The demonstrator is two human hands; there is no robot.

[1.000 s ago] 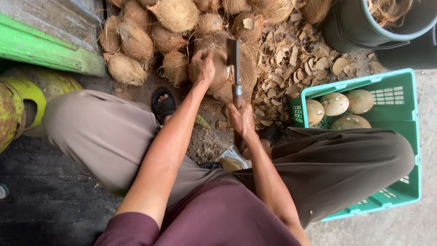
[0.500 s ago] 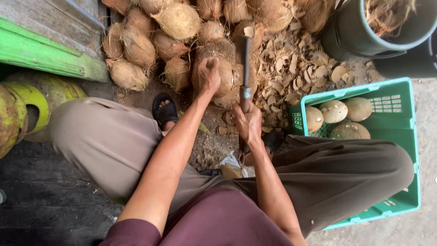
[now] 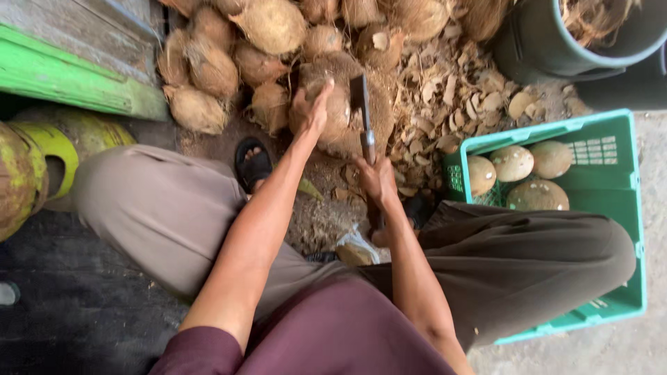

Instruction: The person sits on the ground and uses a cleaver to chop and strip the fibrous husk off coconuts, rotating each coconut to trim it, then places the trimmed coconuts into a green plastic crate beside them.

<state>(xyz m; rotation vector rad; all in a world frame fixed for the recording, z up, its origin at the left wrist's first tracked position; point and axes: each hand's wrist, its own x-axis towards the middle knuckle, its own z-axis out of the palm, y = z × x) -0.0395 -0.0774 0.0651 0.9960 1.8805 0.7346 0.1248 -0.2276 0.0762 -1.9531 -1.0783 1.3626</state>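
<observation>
I sit with knees apart above a heap of brown husked coconuts. My left hand (image 3: 310, 111) rests on top of one large coconut (image 3: 345, 114), holding it steady. My right hand (image 3: 376, 179) grips the handle of a cleaver (image 3: 360, 107), its blade standing against the right side of that coconut. Loose husk chips (image 3: 445, 90) lie on the ground to the right of the blade.
A green plastic crate (image 3: 611, 208) at right holds several peeled pale coconuts (image 3: 513, 162). A dark bucket (image 3: 563, 42) stands top right. More coconuts (image 3: 208, 69) are piled at top left, by a green wooden board (image 3: 69, 80). My sandalled foot (image 3: 253, 161) is below the pile.
The cleaver has come down slightly against the coconut, and my left hand has shifted on top of it. The view has drifted a little.
</observation>
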